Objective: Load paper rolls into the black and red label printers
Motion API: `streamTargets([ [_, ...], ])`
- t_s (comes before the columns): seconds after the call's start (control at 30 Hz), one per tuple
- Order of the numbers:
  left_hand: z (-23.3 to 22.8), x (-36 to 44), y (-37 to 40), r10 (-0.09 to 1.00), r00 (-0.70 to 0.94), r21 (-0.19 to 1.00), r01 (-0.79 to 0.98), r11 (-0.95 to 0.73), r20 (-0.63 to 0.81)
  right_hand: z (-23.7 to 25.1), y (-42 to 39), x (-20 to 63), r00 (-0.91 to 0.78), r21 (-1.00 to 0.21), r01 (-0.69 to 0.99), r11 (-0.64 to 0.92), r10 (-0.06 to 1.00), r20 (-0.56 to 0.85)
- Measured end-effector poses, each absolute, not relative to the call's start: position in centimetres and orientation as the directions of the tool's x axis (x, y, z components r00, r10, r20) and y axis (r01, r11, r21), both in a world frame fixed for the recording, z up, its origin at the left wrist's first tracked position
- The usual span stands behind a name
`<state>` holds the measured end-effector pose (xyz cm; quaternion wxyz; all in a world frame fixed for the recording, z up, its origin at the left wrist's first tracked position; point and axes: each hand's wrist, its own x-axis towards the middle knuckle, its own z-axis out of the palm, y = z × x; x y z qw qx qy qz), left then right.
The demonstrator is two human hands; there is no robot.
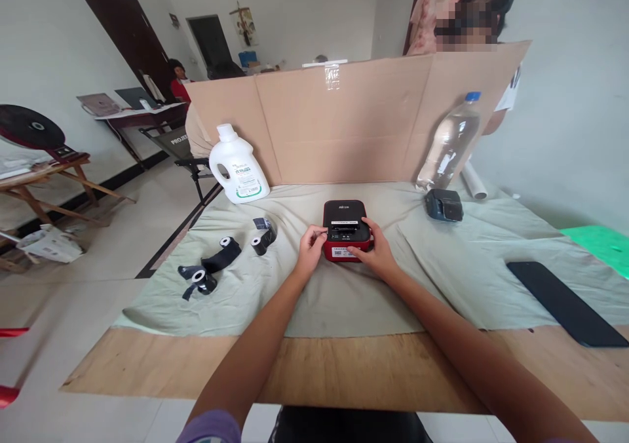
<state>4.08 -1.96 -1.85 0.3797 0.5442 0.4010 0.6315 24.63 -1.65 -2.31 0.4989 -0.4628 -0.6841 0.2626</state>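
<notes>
A small black-and-red label printer (344, 215) rests on the green cloth in front of me, a white strip showing at the slot on its top. My left hand (311, 248) is closed, its bent fingers pressed together on the printer's left edge. Around the right front corner wraps my right hand (376, 250), with one finger on the top edge and the thumb on the front by a white sticker. To the left lie loose black rolls: one partly unwound roll (263, 241), another roll (222, 255) and a nearer roll (203, 282).
A cardboard screen (344, 128) stands behind the printer. Before it are a white detergent bottle (240, 168), a clear blue-capped bottle (449, 145) and a dark boxy device (443, 205). A black flat slab (565, 302) lies at right. People are beyond the screen.
</notes>
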Motion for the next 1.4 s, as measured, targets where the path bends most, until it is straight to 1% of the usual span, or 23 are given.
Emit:
streamTargets([
  [0.13,-2.0,3.7,-1.4,0.917,-0.12,0.924,0.011,-0.382,0.38,-2.5,-1.5,24.8,-0.078,-0.815,0.378,0.44,0.892,0.445],
  [0.27,-2.2,3.3,-1.3,0.93,-0.059,0.931,0.059,-0.361,0.364,-2.8,-1.3,24.7,-0.093,-0.815,0.365,0.451,0.888,0.45],
  [0.43,-3.1,3.5,-2.2,0.921,-0.115,0.928,0.071,-0.367,0.373,-3.1,-1.2,24.6,-0.107,-0.772,0.374,0.514,0.851,0.514],
  [0.53,-3.4,3.5,-2.6,0.912,-0.1,0.916,0.099,-0.388,0.397,-3.1,-1.3,24.7,-0.125,-0.764,0.386,0.516,0.85,0.511],
  [0.83,-3.6,3.3,-2.5,0.913,-0.094,0.917,0.079,-0.391,0.398,-3.3,-1.5,24.8,-0.141,-0.798,0.367,0.478,0.876,0.461],
  [0.97,-3.7,3.2,-2.4,0.922,-0.102,0.927,0.09,-0.365,0.374,-3.0,-1.7,24.9,-0.135,-0.804,0.351,0.48,0.876,0.464],
  [1.2,-3.3,3.3,-2.7,0.914,-0.103,0.919,0.087,-0.385,0.393,-2.9,-1.8,24.8,-0.134,-0.807,0.309,0.504,0.863,0.487],
  [1.3,-1.7,3.0,-3.0,0.9,-0.11,0.901,0.158,-0.404,0.423,-2.9,-1.8,24.8,-0.132,-0.814,0.294,0.501,0.865,0.484],
  [1.4,0.8,2.2,-2.5,0.85,-0.104,0.831,0.304,-0.467,0.516,-2.8,-1.9,24.8,-0.138,-0.821,0.273,0.502,0.864,0.483],
])
